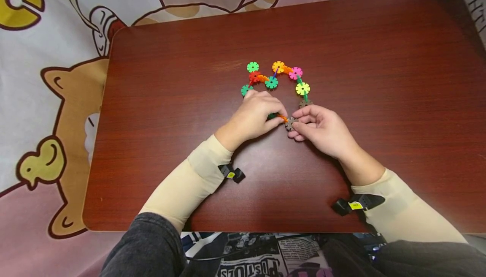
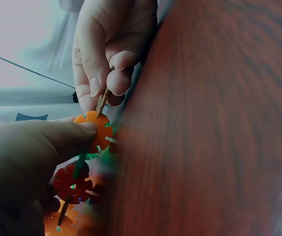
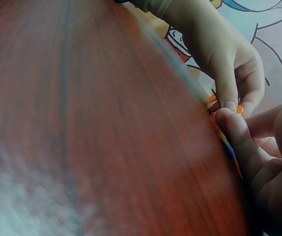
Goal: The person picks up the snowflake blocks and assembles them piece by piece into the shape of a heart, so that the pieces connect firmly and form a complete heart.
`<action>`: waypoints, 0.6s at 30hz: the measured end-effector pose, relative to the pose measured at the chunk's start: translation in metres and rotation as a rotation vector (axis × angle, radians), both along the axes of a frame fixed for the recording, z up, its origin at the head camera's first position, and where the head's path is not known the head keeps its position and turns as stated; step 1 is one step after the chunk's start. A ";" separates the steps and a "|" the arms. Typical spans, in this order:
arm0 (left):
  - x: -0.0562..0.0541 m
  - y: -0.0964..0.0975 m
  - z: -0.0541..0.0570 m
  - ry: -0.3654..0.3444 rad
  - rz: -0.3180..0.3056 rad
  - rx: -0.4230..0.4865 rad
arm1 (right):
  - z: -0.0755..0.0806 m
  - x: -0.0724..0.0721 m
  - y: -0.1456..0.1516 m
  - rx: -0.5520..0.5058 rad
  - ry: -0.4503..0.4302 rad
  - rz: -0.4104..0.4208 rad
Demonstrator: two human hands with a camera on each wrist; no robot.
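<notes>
A chain of notched plastic snowflake discs lies on the table, its far end a bright green disc [image 1: 252, 66]. My left hand [image 1: 255, 115] pinches an orange disc [image 2: 103, 139], with the thumb across its face. Thumb and fingers of my right hand [image 1: 326, 131] pinch a brown disc [image 1: 290, 124], whose edge meets the orange disc's rim. Below the orange disc in the left wrist view come a green disc on edge and a red disc [image 2: 73, 184]. Another brown disc [image 1: 305, 104] sits just beyond my right fingers, partly covered by them.
Past my hands the chain runs through a yellow disc [image 1: 303, 88], a pink disc [image 1: 295, 73] and a teal disc [image 1: 271, 82]. The wooden table [image 1: 171, 99] has a cartoon-printed cloth [image 1: 76, 142] behind it and at its left.
</notes>
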State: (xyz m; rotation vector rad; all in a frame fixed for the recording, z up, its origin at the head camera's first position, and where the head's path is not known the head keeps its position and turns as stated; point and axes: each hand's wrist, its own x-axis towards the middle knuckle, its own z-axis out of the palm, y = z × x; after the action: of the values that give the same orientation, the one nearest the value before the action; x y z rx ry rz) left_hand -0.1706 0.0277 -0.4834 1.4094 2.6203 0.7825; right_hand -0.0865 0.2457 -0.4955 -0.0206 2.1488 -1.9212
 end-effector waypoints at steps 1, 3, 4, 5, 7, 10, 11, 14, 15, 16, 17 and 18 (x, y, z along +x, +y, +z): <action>0.000 0.000 0.000 0.004 -0.006 0.002 | 0.000 0.000 0.000 0.000 -0.002 0.001; 0.000 0.000 0.000 0.012 -0.024 0.010 | 0.000 0.000 0.001 -0.004 -0.012 0.000; 0.000 0.000 0.000 0.017 -0.035 0.015 | -0.001 0.000 0.001 -0.006 -0.017 0.000; 0.000 0.000 0.001 0.019 -0.049 0.025 | -0.001 -0.001 0.001 -0.007 -0.022 0.001; -0.001 -0.001 0.000 0.022 -0.080 0.048 | -0.001 -0.001 0.001 -0.006 -0.035 0.002; -0.001 -0.002 0.001 0.026 -0.119 0.079 | 0.000 -0.001 0.001 0.004 -0.052 0.008; -0.001 -0.002 0.001 0.029 -0.129 0.089 | 0.000 -0.001 0.001 0.008 -0.058 0.010; -0.001 -0.002 0.001 0.037 -0.152 0.106 | 0.000 -0.001 0.002 0.016 -0.071 0.016; -0.001 -0.002 0.001 0.035 -0.160 0.117 | 0.001 -0.001 0.002 0.014 -0.075 0.018; -0.001 -0.001 0.000 0.034 -0.169 0.125 | 0.001 -0.001 0.002 0.011 -0.077 0.022; -0.001 -0.001 0.000 0.033 -0.177 0.134 | 0.001 -0.001 0.002 0.008 -0.077 0.024; -0.001 -0.001 -0.001 0.031 -0.183 0.142 | 0.001 -0.001 0.002 0.004 -0.077 0.026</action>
State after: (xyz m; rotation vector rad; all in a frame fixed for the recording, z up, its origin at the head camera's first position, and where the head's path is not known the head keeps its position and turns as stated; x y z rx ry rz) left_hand -0.1712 0.0272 -0.4840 1.6812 2.4544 0.9453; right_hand -0.0877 0.2480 -0.4950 0.0261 2.0926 -1.8720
